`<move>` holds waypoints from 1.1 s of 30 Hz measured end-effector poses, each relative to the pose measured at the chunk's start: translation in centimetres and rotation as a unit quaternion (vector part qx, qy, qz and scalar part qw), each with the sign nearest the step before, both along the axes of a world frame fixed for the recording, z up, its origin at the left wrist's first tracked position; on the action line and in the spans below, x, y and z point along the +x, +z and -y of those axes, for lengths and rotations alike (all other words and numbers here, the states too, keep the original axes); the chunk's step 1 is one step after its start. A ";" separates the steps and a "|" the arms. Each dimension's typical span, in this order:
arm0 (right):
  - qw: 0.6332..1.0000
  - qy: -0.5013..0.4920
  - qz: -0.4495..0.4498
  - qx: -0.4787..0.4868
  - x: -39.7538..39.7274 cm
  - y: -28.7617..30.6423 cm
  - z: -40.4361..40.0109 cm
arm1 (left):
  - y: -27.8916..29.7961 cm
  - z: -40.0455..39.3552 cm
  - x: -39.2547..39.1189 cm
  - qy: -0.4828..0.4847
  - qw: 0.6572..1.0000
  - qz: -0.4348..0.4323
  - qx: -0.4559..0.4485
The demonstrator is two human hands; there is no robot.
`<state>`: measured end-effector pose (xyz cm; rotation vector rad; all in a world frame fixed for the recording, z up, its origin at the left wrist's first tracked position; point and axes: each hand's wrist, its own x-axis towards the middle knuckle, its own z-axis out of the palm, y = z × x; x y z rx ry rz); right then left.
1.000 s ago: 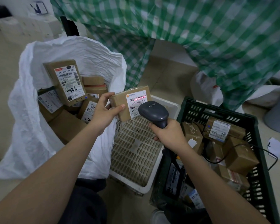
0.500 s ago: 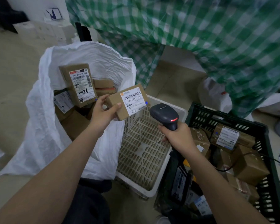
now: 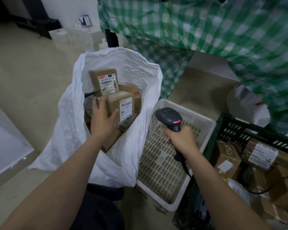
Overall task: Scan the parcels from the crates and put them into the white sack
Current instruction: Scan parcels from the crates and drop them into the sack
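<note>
Left hand [image 3: 101, 115] inside sack [image 3: 70, 123], fingers spread on parcel [image 3: 121, 105]; right hand [image 3: 181, 140] grips scanner [image 3: 169, 117] over white crate [image 3: 204, 123].

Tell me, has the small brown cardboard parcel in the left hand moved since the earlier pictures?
Yes. The small brown cardboard parcel went from above the white plastic crate rim leftward and down into the white sack, under the left hand.
</note>
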<state>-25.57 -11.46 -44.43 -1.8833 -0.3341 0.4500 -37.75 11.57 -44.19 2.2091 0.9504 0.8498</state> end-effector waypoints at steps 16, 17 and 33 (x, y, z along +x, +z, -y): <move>0.999 0.025 -0.003 -0.027 0.0 -0.9 -0.4 | -3.0 -1.2 1.2 -0.062 0.982 -0.128 -0.126; 0.999 0.020 -0.002 -0.028 0.0 -0.5 0.1 | -2.5 -0.7 1.2 -0.065 0.984 -0.102 -0.134; 0.984 -0.175 0.025 0.026 -3.0 5.1 15.0 | 2.0 16.9 2.7 -0.301 0.893 -0.047 -0.331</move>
